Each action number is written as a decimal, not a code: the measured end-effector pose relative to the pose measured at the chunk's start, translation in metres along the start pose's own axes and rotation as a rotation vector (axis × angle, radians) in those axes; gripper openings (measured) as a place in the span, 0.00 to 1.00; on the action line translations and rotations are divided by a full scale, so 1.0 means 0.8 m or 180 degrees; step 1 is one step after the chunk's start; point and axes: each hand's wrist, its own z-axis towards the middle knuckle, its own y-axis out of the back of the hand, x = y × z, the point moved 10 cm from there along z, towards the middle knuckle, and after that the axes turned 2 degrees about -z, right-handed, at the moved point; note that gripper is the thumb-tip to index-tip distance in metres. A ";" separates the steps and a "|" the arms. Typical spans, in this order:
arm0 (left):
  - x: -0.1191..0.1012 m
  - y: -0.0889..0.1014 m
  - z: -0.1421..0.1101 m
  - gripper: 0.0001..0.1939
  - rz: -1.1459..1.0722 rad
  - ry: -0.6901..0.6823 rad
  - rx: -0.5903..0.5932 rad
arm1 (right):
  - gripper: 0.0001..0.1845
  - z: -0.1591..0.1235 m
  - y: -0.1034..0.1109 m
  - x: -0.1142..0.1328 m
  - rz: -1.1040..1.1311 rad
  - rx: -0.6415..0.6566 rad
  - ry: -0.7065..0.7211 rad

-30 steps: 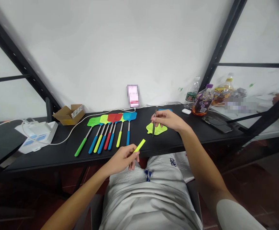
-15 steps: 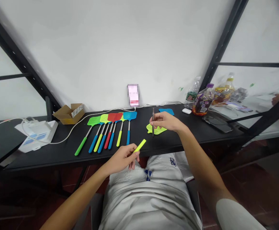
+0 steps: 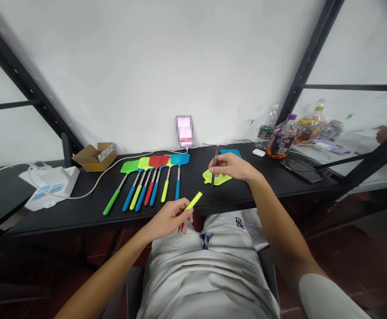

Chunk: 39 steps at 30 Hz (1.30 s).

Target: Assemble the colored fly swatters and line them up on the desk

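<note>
My left hand (image 3: pixel 173 217) is closed around a yellow-green fly swatter handle (image 3: pixel 195 200), whose end sticks out past the fingers at the table's front edge. Between the fingertips of my right hand (image 3: pixel 233 166) is a thin metal rod (image 3: pixel 212 182), held almost upright and leaning slightly. Under that hand lies a loose yellow-green fly swatter head (image 3: pixel 222 180), partly covered by the fingers. A loose blue swatter head (image 3: pixel 232 153) rests behind the hand. To the left, several whole fly swatters (image 3: pixel 158 162) lie in a row with their heads overlapping.
A phone (image 3: pixel 184 131) leans on the wall, a cable running from it. An opened cardboard box (image 3: pixel 95 164) and a white box (image 3: pixel 52 190) stand left. At right are bottles (image 3: pixel 281 137), a white earbud case (image 3: pixel 259 153) and a dark phone (image 3: pixel 301 171).
The metal rod in my right hand has tilted, its top leaning a little to the right. My left hand keeps its grip on the handle and has hardly moved.
</note>
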 end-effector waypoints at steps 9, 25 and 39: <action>0.003 0.000 0.001 0.16 0.0057 0.0008 0.0011 | 0.12 0.000 -0.001 0.001 -0.0005 0.0029 -0.0011; 0.003 0.001 0.001 0.16 -0.0202 0.0011 0.0005 | 0.18 -0.006 0.017 0.008 -0.0265 -0.0261 0.0068; 0.003 0.000 0.001 0.16 -0.0131 0.0008 0.0033 | 0.17 -0.026 0.011 0.065 0.0066 -0.0534 0.0529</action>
